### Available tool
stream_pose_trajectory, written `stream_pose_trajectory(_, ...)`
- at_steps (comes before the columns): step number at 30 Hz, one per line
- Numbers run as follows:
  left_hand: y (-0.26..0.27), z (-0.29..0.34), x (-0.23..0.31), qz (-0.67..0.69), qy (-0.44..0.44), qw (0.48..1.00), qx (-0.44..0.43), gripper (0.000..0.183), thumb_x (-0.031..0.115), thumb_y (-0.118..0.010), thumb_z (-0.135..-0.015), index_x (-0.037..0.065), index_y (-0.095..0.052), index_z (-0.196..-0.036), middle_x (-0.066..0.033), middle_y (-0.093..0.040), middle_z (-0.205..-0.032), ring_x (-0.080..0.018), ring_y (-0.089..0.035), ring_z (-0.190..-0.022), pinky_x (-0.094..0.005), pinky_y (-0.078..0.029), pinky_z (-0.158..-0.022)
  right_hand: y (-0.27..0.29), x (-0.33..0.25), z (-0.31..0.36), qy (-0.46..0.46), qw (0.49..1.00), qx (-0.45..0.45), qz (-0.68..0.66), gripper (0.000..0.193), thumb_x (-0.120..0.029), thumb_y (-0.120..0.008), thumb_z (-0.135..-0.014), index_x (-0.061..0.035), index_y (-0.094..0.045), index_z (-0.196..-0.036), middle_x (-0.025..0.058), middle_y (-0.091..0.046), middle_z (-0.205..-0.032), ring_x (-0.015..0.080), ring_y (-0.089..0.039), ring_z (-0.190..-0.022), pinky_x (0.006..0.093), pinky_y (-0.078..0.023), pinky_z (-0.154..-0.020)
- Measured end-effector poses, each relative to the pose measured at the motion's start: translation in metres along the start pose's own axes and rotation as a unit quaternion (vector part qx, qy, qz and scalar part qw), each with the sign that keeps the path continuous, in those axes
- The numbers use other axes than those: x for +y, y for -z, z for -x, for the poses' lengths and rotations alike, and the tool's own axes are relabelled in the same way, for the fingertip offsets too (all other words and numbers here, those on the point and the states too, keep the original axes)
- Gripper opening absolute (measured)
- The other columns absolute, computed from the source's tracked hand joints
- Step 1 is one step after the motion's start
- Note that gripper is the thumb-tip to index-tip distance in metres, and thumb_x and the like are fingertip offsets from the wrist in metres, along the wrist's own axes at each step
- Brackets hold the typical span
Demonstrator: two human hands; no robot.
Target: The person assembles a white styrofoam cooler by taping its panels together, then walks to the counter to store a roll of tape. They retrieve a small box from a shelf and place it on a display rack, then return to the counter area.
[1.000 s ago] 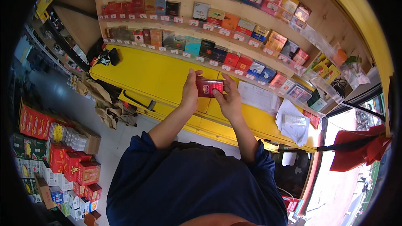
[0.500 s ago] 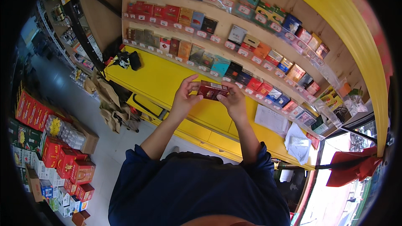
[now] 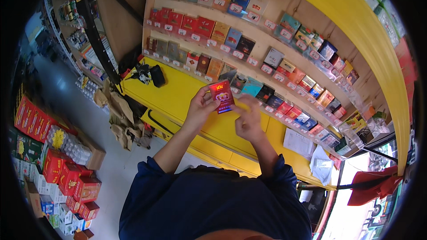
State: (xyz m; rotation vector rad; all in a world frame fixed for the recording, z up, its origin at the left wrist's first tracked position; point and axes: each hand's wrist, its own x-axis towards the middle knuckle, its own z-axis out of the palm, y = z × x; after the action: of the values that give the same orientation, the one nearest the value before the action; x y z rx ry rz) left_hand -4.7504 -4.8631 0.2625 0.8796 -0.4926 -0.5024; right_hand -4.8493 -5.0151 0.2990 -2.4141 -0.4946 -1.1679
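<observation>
A red cigarette pack stands upright in my left hand, its broad front turned toward me. The thumb lies on the pack's front edge and the fingers are behind it. Close by on the right is my right hand, smeared by motion, with its fingertips near the pack's lower right edge. Whether those fingers touch the pack cannot be made out. Beyond both hands, rows of cigarette packs fill the clear-fronted tiers of a wooden display rack.
Below the rack runs a yellow counter with drawers. A black bundle lies on its left, white papers and a plastic bag on its right. Brown paper and stacked red cartons stand left on the floor.
The pack has turned from lying sideways between both hands to upright in my left hand. My right hand has let go and shifted slightly down. The view has moved a little.
</observation>
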Motion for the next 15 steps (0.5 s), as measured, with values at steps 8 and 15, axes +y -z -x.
stream_pose_trajectory(8,0.006,0.001,0.026,-0.196,-0.099,0.974,-0.057,0.069,0.001,-0.059,-0.085,0.011,-0.025,-0.145,-0.0111,-0.054,-0.122,-0.0151,-0.056,-0.106,-0.025,-0.045,-0.087,0.012,0.013,-0.077,-0.243,0.931,-0.154,-0.225,0.039,-0.002,-0.071,-0.078,-0.0064,-0.061,-0.115,0.0078,-0.064,-0.105,0.0166,-0.061,-0.096,0.0283,-0.048,-0.084)
stream_pose_trajectory(15,0.086,0.007,0.005,-0.232,-0.074,0.969,0.03,0.044,0.006,-0.058,-0.089,0.003,-0.043,-0.13,-0.0093,-0.063,-0.104,-0.0128,-0.059,-0.095,-0.0237,-0.046,-0.08,0.083,0.109,-0.187,-0.093,0.98,0.173,0.035,0.032,-0.003,-0.068,-0.081,-0.0004,-0.058,-0.112,0.0089,-0.062,-0.109,0.02,-0.06,-0.097,0.0314,-0.048,-0.084)
